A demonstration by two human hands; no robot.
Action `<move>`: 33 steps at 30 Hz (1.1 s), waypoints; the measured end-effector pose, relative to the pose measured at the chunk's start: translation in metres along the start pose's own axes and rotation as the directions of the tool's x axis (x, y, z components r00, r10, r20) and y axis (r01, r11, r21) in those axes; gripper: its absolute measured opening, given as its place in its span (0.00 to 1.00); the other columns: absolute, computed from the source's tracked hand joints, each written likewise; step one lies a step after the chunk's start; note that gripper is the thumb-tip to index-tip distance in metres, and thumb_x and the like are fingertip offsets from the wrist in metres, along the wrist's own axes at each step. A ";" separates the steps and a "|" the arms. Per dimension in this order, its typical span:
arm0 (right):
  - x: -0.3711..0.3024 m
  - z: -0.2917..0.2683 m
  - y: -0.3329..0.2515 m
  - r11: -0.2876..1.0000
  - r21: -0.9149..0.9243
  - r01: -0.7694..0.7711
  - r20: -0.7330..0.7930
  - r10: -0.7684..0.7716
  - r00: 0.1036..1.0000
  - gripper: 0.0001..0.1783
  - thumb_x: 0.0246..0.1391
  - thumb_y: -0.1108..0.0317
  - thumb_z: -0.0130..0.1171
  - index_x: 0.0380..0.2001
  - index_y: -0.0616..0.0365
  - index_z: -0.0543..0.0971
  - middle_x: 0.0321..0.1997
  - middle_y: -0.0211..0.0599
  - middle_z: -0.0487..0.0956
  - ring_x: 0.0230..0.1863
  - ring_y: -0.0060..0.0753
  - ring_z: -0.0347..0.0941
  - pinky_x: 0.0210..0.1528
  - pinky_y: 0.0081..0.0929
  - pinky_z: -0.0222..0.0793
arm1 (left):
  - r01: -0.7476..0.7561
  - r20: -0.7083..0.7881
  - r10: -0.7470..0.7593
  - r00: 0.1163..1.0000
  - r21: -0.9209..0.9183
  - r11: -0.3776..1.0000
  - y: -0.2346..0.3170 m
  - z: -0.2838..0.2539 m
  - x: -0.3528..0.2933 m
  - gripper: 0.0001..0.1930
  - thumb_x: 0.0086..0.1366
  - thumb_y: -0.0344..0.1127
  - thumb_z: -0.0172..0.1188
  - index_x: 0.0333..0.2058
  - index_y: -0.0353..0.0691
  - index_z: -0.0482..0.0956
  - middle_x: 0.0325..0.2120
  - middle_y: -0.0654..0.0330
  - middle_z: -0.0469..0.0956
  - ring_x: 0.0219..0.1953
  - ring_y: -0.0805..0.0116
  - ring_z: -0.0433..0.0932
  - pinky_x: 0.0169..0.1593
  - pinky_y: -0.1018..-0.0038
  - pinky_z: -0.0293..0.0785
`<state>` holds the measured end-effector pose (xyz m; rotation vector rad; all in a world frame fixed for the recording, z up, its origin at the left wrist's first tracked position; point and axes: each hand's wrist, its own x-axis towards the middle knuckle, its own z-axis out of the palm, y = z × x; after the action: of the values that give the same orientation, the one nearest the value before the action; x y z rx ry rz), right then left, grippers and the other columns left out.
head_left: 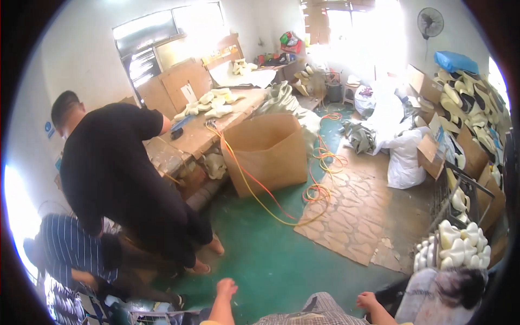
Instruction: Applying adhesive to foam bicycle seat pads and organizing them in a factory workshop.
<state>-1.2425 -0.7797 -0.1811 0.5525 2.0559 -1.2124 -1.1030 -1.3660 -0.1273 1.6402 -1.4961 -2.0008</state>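
My left hand [227, 287] is raised over the green floor [254, 249] with its fingers curled in and nothing showing in them. At the lower right my right hand [366, 300] is also loosely closed, with nothing visible in it. Between them is the checked cloth [322, 307] of my clothing. Nearest to my right hand is a white, dark-stained sack or cushion [428, 297], with a stack of pale cream foam pieces [463, 244] behind it. Neither hand touches these things.
A person in black [119, 146] leans over a workbench [244, 108] bearing foam pieces [216, 103]; another in stripes [70, 244] bends lower left. A large cardboard box [265, 157], coiled hoses [319, 197] and flat cardboard [346, 216] lie ahead. Piled foam pieces [471, 103] line the right.
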 end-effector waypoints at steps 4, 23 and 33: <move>0.077 0.027 -0.071 0.987 0.113 -0.117 -0.056 0.124 0.991 0.09 0.46 0.73 0.49 0.31 0.63 0.74 0.22 0.42 0.77 0.18 0.37 0.75 0.17 0.32 0.72 | -0.151 0.104 0.153 0.983 -0.025 0.988 0.150 0.081 0.110 0.16 0.57 0.38 0.53 0.44 0.42 0.67 0.33 0.56 0.74 0.28 0.58 0.77 0.28 0.67 0.73; 0.389 0.375 -0.726 0.789 -0.210 0.577 0.350 -0.491 0.798 0.22 0.43 0.54 0.59 0.38 0.57 0.77 0.34 0.41 0.79 0.37 0.35 0.76 0.39 0.30 0.71 | -0.147 0.126 0.181 0.975 -0.244 0.959 0.615 0.178 0.580 0.25 0.58 0.41 0.52 0.52 0.37 0.59 0.48 0.48 0.64 0.41 0.49 0.71 0.45 0.59 0.68; 0.430 0.612 -0.825 0.849 -0.256 0.462 0.681 -0.181 0.710 0.52 0.34 0.43 0.63 0.59 0.61 0.57 0.61 0.54 0.60 0.61 0.47 0.56 0.62 0.32 0.52 | -0.093 0.026 0.095 0.995 -0.073 0.993 0.732 0.252 0.863 0.26 0.55 0.50 0.57 0.46 0.40 0.66 0.43 0.57 0.68 0.39 0.66 0.70 0.41 0.70 0.68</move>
<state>-1.8651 -1.7026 -0.2141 -0.4224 1.7461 -0.9213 -1.9671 -2.1373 -0.1672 1.4910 -1.4643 -2.0121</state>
